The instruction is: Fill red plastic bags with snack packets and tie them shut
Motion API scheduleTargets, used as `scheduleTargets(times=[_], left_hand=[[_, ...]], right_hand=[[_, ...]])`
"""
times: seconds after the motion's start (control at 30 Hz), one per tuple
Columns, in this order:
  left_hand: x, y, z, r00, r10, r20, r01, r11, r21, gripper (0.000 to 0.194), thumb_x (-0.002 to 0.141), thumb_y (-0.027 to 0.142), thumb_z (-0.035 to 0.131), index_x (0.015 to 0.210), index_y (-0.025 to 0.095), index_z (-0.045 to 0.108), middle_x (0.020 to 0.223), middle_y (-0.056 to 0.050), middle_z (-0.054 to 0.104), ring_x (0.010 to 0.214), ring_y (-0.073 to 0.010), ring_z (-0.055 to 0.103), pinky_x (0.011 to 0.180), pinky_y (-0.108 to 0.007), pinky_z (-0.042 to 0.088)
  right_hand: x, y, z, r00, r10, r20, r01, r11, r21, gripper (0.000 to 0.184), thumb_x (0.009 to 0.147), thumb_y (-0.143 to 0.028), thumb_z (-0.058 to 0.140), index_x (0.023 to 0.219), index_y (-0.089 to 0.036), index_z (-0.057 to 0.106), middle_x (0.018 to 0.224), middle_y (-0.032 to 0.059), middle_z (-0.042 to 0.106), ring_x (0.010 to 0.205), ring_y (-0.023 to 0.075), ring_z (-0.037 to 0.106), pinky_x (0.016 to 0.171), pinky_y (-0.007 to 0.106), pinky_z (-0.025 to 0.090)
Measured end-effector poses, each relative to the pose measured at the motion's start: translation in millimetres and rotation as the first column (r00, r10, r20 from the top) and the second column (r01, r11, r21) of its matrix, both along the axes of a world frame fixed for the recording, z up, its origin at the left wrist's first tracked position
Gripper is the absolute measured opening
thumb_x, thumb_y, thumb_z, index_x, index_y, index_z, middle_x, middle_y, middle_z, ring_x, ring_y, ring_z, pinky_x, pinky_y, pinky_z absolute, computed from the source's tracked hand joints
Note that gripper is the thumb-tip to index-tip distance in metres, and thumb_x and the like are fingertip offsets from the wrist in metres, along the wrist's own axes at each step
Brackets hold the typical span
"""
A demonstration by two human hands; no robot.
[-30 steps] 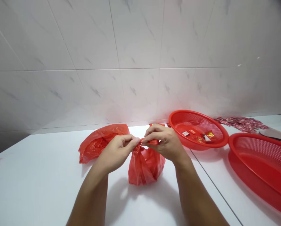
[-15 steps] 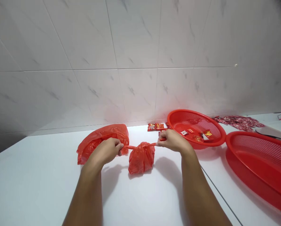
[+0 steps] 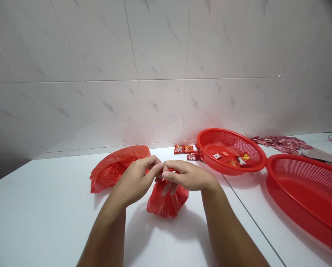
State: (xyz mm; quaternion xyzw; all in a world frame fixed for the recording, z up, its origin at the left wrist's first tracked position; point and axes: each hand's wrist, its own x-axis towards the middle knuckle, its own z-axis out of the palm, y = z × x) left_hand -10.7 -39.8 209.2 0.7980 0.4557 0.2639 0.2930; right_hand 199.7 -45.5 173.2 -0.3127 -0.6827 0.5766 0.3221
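Observation:
A small filled red plastic bag is on the white table in front of me, gathered at its top. My left hand pinches the bag's twisted end from the left. From the right, my right hand grips the other end, its fingertips meeting those of the left hand over the bag's neck. The fingers partly hide the knot. Behind my left hand lies a second red plastic bag, crumpled and with its mouth spread.
A round red basket at the back right holds several small packets. Beside it stands a larger red basket. Small red packets lie near the wall, and a heap of red-patterned packets is farther right. A seam runs across the white table.
My hands first worked together at the bag's neck, then pulled its two ends apart sideways, tightening the top. Now they have come back together above the bag.

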Motion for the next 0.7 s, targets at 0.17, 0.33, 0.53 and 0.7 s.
scheduleTargets(times=[0.17, 0.33, 0.53, 0.7], left_hand=[[14.5, -5.9, -13.0, 0.965, -0.025, 0.262, 0.015, 0.999, 0.04, 0.078, 0.089, 0.044, 0.077, 0.156, 0.033, 0.038, 0.134, -0.01, 0.066, 0.13, -0.0288, 0.062, 0.106, -0.044, 0.051], [53.1, -23.6, -22.0, 0.96, -0.145, 0.239, 0.191, 0.965, -0.18, 0.059, 0.078, 0.038, 0.084, 0.13, 0.029, 0.057, 0.121, -0.007, 0.073, 0.108, -0.0276, 0.072, 0.09, -0.039, 0.058], [69.9, -31.4, -28.9, 0.956, -0.205, 0.21, 0.234, 0.964, -0.126, 0.012, 0.095, 0.024, 0.055, 0.099, 0.024, 0.065, 0.099, -0.001, 0.074, 0.092, -0.0224, 0.069, 0.078, -0.033, 0.055], [57.4, -23.0, -31.2, 0.983, -0.161, 0.085, 0.17, 0.979, -0.11, 0.021, 0.078, 0.007, 0.048, 0.082, 0.023, 0.06, 0.084, 0.001, 0.072, 0.077, -0.0206, 0.066, 0.066, -0.03, 0.047]], right_hand=[[13.8, -2.4, 4.2, 0.96, -0.122, -0.252, 0.145, 0.987, 0.072, 0.039, 0.1, -0.052, 0.065, 0.083, -0.02, 0.051, 0.076, -0.0015, 0.063, 0.065, 0.0116, 0.063, 0.064, 0.026, 0.053], [28.4, -15.7, 10.1, 0.887, -0.112, -0.448, 0.161, 0.984, 0.072, 0.041, 0.099, -0.05, 0.068, 0.079, -0.022, 0.046, 0.066, -0.0054, 0.045, 0.059, 0.0099, 0.043, 0.054, 0.023, 0.038], [28.1, -30.5, 16.2, 0.918, -0.128, -0.375, 0.19, 0.973, 0.133, 0.042, 0.098, -0.054, 0.067, 0.078, -0.023, 0.047, 0.063, -0.0048, 0.044, 0.056, 0.0106, 0.038, 0.054, 0.025, 0.033], [23.5, -7.4, 8.4, 0.851, -0.354, -0.388, 0.445, 0.879, 0.174, 0.046, 0.093, -0.068, 0.066, 0.09, -0.025, 0.05, 0.075, -0.0015, 0.054, 0.061, 0.0133, 0.045, 0.057, 0.027, 0.039]])
